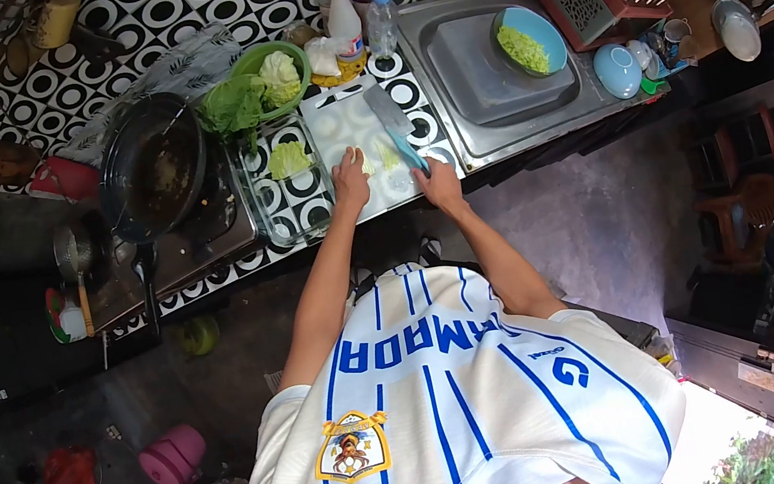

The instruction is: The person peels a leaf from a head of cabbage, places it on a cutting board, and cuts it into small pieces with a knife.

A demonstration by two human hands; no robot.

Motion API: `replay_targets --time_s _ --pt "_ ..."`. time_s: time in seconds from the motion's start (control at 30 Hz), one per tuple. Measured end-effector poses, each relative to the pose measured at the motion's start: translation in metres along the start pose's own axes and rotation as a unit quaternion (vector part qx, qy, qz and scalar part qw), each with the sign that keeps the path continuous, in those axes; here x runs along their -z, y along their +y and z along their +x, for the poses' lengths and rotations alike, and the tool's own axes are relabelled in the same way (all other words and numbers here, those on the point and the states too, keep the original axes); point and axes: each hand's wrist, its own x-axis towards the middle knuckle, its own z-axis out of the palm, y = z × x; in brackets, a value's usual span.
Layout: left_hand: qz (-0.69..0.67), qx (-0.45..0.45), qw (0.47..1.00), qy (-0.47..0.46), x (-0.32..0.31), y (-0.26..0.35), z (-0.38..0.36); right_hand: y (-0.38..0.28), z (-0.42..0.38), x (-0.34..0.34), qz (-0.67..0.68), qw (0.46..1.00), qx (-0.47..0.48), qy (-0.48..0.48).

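Observation:
In my right hand (439, 183) is the blue handle of a broad-bladed kitchen knife (390, 112); its blade points away from me over a white cutting board (334, 113). Some shredded cabbage (386, 151) lies on the board beside the blade. My left hand (352, 182) rests at the board's left side, fingers stretched forward and apart from the knife. A small pale scrap shows by its fingertips, too small to make out. Left of that hand, a cabbage leaf piece (289, 159) lies in a clear glass dish (274, 221).
Behind the board stand a green basin (302, 65) of cabbage and leafy greens, and several bottles (344, 21). To the right, a blue bowl (552, 38) of shredded cabbage sits on the sink (420, 34). A large wok (158, 167) is on the left, its handle jutting past the counter edge.

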Motion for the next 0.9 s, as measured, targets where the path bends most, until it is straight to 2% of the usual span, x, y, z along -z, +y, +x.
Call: replay_targets --time_s 0.2,0.3,0.47,0.63,0.73,0.9 --pt "-0.008 -0.007 1.000 0.013 0.000 0.001 -0.002 0.012 0.029 0.012 -0.036 0.998 0.043 -0.017" --pt "-0.009 0.007 1.000 -0.010 0.004 0.004 -0.003 0.023 0.056 0.013 -0.088 0.994 0.065 -0.019" --pt "-0.028 0.009 0.999 0.018 0.006 0.008 -0.006 0.003 0.104 0.025 -0.110 0.989 0.095 -0.041" --pt "-0.025 0.016 0.999 0.023 0.013 0.016 -0.009 -0.017 0.153 0.014 -0.142 0.986 0.076 -0.052" --pt "-0.015 0.017 0.999 0.024 0.013 0.020 -0.010 -0.031 0.168 0.007 -0.097 0.993 0.063 0.003" --pt "0.001 0.007 1.000 0.017 0.013 0.018 -0.011 -0.042 0.132 0.009 0.061 0.995 0.077 -0.003"
